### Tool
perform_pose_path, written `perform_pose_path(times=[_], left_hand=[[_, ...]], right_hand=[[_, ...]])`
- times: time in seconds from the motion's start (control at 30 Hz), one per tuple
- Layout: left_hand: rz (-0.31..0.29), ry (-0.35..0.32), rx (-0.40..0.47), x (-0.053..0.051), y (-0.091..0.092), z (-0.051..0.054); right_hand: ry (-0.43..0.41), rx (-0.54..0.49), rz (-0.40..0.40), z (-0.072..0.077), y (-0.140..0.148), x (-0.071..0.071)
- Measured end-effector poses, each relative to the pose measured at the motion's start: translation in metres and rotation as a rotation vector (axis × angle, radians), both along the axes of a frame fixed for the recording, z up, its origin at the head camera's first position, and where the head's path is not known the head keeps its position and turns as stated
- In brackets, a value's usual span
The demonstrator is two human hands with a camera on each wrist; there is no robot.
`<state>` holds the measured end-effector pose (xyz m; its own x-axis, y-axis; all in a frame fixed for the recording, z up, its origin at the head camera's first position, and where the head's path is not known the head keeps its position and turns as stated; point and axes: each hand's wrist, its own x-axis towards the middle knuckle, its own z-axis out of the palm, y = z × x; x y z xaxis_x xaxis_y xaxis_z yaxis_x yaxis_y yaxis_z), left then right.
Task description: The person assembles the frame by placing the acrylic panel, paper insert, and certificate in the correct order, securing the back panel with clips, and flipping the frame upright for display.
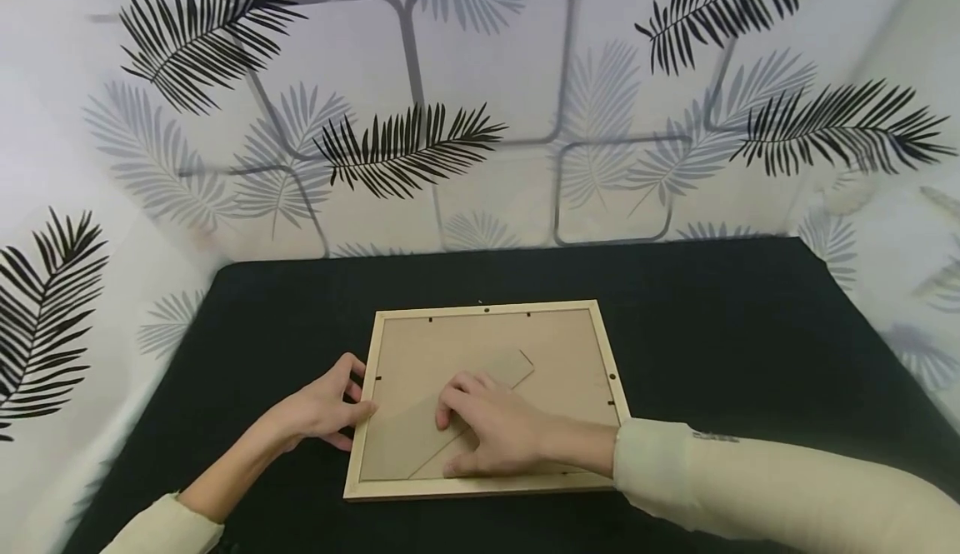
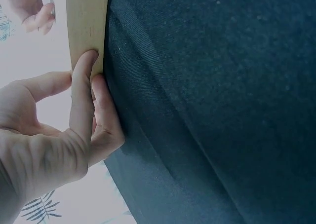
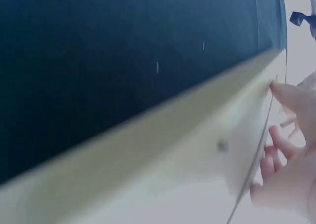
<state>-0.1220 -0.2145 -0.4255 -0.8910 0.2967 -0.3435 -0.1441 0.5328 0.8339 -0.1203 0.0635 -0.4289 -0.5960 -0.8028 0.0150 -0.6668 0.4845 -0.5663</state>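
A light-wood picture frame (image 1: 487,487) lies back side up, showing its brown backing board (image 1: 420,346) and a flat stand flap (image 1: 506,368) set diagonally across it. At the frame's left side, my left hand (image 1: 326,404) grips the edge, thumb on top and other fingers against the outer side. In the left wrist view those fingers (image 2: 83,91) touch the wooden edge. My right hand (image 1: 495,429) rests over the board and flap with bent, spread fingers. Its thumb touches near the frame's near edge in the right wrist view. Whether it pinches the flap is not visible.
A black cloth (image 1: 720,337) covers the table under the frame. Small dark tabs (image 1: 528,315) stand along the frame's inner rim. Behind and beside the table hangs a pale curtain (image 1: 487,62) with black and grey leaf prints.
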Motion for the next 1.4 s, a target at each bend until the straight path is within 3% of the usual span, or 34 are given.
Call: perform_pose_path(times=[0.17, 0.27, 0.47, 0.67, 0.83, 1.07, 1.4], left_hand=[[-0.004, -0.012, -0.003, -0.002, 0.002, 0.001], [0.000, -0.024, -0.002, -0.003, 0.002, 0.002], [0.011, -0.045, 0.004, -0.004, -0.001, 0.002], [0.009, -0.048, -0.004, -0.004, -0.001, 0.002], [0.020, -0.059, -0.012, -0.004, 0.000, 0.000], [0.001, -0.055, 0.015, -0.005, 0.000, -0.002], [0.006, -0.050, 0.011, -0.005, -0.003, -0.005]], right_hand=[[-0.113, -0.073, 0.156, 0.007, 0.026, -0.018], [-0.117, -0.094, 0.196, 0.014, 0.051, -0.022], [-0.087, -0.146, 0.129, 0.021, 0.110, -0.019], [0.007, -0.171, 0.034, 0.009, 0.152, -0.006], [0.095, -0.156, -0.017, -0.003, 0.157, 0.009], [0.226, -0.163, -0.083, -0.016, 0.146, 0.012], [0.267, -0.094, -0.118, -0.017, 0.137, 0.013]])
